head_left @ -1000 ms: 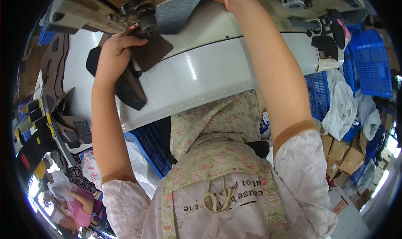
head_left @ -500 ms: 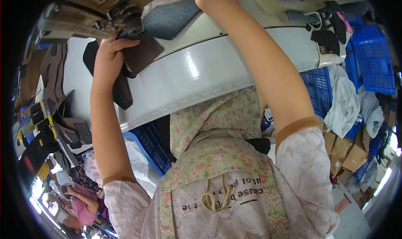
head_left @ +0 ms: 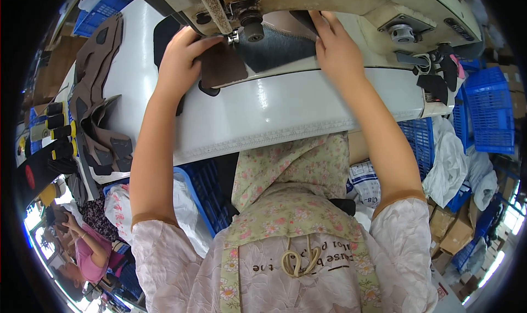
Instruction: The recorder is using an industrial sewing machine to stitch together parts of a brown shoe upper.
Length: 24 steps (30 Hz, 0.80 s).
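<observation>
My left hand [head_left: 178, 60] grips a flat brown material piece [head_left: 224, 65] beside the presser foot [head_left: 234, 37] of a sewing machine [head_left: 329, 0], thumb stretched over its upper edge. To the right, a dark blue-grey piece [head_left: 277, 51] with a toothed edge lies under the machine head. My right hand [head_left: 340, 52] has its fingers closed at the right end of this work, on a dark piece [head_left: 303, 21] there. A black piece [head_left: 164, 36] shows behind my left hand. The undersides of both hands' grips are hidden.
Stacked brown cut pieces [head_left: 99, 55] lie on the left of the white table [head_left: 236, 121], whose front edge carries a ruler strip. Dark scraps [head_left: 433, 87] lie at its right end. Blue crates [head_left: 488, 110] stand at right. A person in pink [head_left: 90, 252] sits lower left.
The view has shifted, so the machine and table show lower and farther right. My right hand has come down toward the blue-grey piece's right end. My left hand stays by the presser foot.
</observation>
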{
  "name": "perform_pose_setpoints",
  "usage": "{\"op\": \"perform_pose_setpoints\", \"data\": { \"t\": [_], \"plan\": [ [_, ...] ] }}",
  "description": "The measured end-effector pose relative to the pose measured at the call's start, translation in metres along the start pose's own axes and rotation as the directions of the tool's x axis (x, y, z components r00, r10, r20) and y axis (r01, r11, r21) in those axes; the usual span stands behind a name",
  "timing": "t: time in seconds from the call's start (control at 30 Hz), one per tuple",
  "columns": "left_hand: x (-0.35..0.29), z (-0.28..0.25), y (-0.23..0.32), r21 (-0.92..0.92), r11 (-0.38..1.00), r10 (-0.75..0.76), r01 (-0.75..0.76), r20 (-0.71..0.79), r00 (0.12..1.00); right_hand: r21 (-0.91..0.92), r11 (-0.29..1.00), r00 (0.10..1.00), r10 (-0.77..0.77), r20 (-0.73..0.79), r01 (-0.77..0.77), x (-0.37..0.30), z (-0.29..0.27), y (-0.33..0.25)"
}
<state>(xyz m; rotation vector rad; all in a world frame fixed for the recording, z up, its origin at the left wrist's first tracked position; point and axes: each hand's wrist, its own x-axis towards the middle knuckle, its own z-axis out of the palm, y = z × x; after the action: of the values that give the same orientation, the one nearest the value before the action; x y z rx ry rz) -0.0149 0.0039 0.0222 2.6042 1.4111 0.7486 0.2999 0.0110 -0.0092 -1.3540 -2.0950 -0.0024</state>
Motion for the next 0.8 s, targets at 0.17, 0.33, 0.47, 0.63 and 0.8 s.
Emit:
{"op": "perform_pose_setpoints", "data": {
  "t": [0.17, 0.33, 0.47, 0.63, 0.8],
  "plan": [
    [-0.026, -0.012, 0.032, 0.307, 0.934, 0.202, -0.181, -0.035, 0.979, -0.079, 0.987, 0.975, -0.149, -0.161, 0.138, -0.014, -0.022, -0.010],
    [-0.023, 0.005, 0.063, 0.467, 0.862, 0.150, -0.197, 0.137, 0.979, 0.105, 0.844, 0.816, -0.535, 0.218, 0.525, 0.012, -0.022, -0.055],
    [-0.017, 0.020, 0.071, 0.543, 0.831, 0.077, -0.121, 0.104, 0.992, 0.086, 0.779, 0.765, -0.627, 0.147, 0.621, 0.035, 0.012, -0.051],
    [-0.025, 0.020, 0.063, 0.450, 0.891, 0.039, -0.062, 0.062, 0.997, 0.196, 0.815, 0.702, -0.572, 0.425, 0.545, 0.042, 0.007, -0.045],
    [-0.029, 0.019, 0.062, 0.441, 0.896, 0.036, -0.053, 0.047, 0.998, 0.098, 0.995, 0.954, -0.041, 0.297, 0.012, 0.027, -0.011, -0.015]
  ]
}}
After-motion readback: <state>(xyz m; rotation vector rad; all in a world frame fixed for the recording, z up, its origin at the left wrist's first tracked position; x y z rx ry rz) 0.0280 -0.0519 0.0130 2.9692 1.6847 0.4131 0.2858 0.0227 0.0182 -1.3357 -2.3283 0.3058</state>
